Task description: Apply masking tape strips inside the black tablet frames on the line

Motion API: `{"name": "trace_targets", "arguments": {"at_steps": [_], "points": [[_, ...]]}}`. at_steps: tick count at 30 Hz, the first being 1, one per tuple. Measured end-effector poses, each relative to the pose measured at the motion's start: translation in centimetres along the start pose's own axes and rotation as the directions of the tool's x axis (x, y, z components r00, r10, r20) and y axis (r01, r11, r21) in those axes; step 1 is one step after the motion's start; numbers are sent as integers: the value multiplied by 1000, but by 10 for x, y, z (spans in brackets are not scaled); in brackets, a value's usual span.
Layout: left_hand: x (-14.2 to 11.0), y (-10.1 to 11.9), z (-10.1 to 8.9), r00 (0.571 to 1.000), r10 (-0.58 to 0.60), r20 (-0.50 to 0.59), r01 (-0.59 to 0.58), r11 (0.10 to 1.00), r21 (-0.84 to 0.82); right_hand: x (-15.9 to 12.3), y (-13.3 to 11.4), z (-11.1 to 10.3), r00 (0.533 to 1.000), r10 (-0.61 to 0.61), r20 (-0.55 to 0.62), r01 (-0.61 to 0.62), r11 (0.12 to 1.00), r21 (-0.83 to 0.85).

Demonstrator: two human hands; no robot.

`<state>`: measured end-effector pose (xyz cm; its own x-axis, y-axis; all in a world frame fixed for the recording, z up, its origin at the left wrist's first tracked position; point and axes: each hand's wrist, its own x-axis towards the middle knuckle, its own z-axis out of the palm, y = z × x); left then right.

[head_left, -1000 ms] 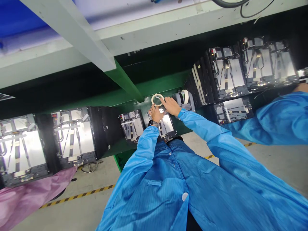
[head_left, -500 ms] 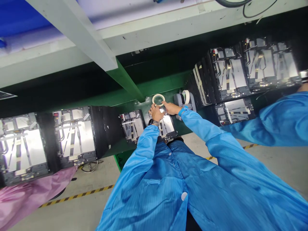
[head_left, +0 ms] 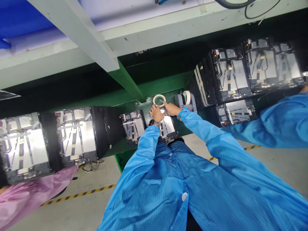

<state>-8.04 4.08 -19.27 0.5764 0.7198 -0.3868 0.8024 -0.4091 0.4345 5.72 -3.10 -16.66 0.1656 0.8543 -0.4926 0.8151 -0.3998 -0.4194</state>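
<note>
Two hands at a masking tape roll (head_left: 159, 95), mid-frame.
We see the roll just above our left hand (head_left: 156, 114); right hand (head_left: 172, 109) fingers narrow beside it, grip unclear.

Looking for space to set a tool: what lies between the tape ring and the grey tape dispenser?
The head view shows bare green bench there, from the tape ring to the tape dispenser, the right hand just below.

A green workbench (head_left: 125, 98) is lined with opened electronic device housings (head_left: 231, 72). One housing (head_left: 167, 125) is laid beneath the right hand (head_left: 172, 109), and another housing (head_left: 133, 126) is placed farther left of it. A tape dispenser (head_left: 180, 102) loaded with masking tape (head_left: 186, 97) is set just beyond that hand.
</note>
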Motion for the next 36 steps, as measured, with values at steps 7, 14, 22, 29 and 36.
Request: {"name": "trace_targets", "arguments": {"at_steps": [7, 14, 22, 29, 36], "points": [[-1, 1, 0, 1000, 1, -8, -1, 1000, 7, -7, -3, -1, 997, -26, -79, 22, 999, -47], [-4, 1, -3, 1000, 10, 4, -10, 1000, 27, 16, 10, -22, 996, 72, -51, -76, 994, -80], [-5, -11, 0, 988, 154, 0, -154, 988, 19, -3, 8, -32, 964, -2, -266, 5, 1000, 11], [-7, -20, -2, 955, 275, -110, -288, 949, -130, -51, -13, 14, 823, 210, -528, 47, 901, 431], [-38, -105, -26, 922, 58, -383, -238, 865, -442, -51, -51, 91, 863, 398, -310, 82, 496, 864]]}}
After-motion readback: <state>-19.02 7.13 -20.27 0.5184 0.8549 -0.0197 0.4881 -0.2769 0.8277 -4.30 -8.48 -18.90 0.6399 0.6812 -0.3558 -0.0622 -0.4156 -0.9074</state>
